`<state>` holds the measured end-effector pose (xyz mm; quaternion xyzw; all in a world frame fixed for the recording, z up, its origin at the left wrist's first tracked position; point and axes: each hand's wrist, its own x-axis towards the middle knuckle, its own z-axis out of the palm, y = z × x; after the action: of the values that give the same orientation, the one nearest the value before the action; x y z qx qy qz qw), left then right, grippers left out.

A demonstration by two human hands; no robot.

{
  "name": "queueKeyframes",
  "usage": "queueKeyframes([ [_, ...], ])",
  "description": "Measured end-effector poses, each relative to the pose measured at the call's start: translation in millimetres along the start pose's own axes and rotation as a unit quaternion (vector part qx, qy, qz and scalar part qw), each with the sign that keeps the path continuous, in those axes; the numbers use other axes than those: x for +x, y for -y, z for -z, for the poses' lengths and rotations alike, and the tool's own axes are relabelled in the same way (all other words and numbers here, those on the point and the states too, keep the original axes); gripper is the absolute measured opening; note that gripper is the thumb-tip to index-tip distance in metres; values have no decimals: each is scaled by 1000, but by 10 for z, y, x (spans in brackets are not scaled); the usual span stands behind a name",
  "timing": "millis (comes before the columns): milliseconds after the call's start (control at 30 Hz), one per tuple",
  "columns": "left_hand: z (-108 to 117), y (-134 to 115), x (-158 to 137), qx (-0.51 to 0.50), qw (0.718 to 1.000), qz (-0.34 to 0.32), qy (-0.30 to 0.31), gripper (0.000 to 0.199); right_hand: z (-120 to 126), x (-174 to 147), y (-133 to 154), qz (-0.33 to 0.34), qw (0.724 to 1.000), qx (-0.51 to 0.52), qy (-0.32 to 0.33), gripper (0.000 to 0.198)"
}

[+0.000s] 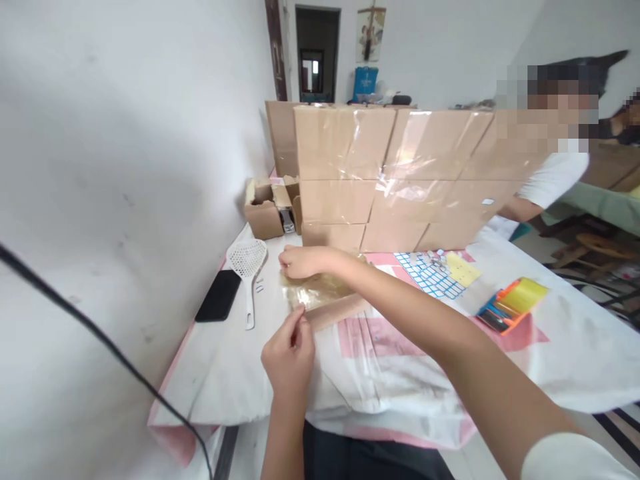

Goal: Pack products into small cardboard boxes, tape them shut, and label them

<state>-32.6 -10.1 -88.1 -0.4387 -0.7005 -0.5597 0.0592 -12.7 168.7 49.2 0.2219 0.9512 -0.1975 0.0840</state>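
1. Clear plastic film (320,291): lies at the middle-left of the cloth-covered surface (220,373), below the large cardboard panel (340,200). A brown cardboard strip (337,315) runs along its near edge; whether the two are joined, cannot tell.
2. Left hand (290,343): thumb and forefinger closed at the near left corner, apparently pinching the film.
3. Right hand (303,262): reaches across to the far left edge, fingers bent in with the tips together. Whether film is caught between them, cannot tell.
4. Step in hand (judgement): handling the film's left end, with one hand at each corner.
5. Next move (judgement): calls for a sure pinch at both corners and even tension; thin film could crease or slip.
6. Nearby: white skimmer (247,257) and black phone (219,297) lie to the left, apart from both hands; an open carton (265,217) stands farther off. To the right lie a blue-lined sheet (435,277) and an orange-edged box (515,303).
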Motion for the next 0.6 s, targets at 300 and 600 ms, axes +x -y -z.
queueKeyframes([
  [300, -1, 55, -143, 35, 997, -65, -32, 27, 19, -19, -174, -117, 988, 65, -72, 91],
  [600, -46, 338, 42, 33, 981, -185, 54, 36, -42, -1107, -1356, -285, 920, 22, -269, 38],
])
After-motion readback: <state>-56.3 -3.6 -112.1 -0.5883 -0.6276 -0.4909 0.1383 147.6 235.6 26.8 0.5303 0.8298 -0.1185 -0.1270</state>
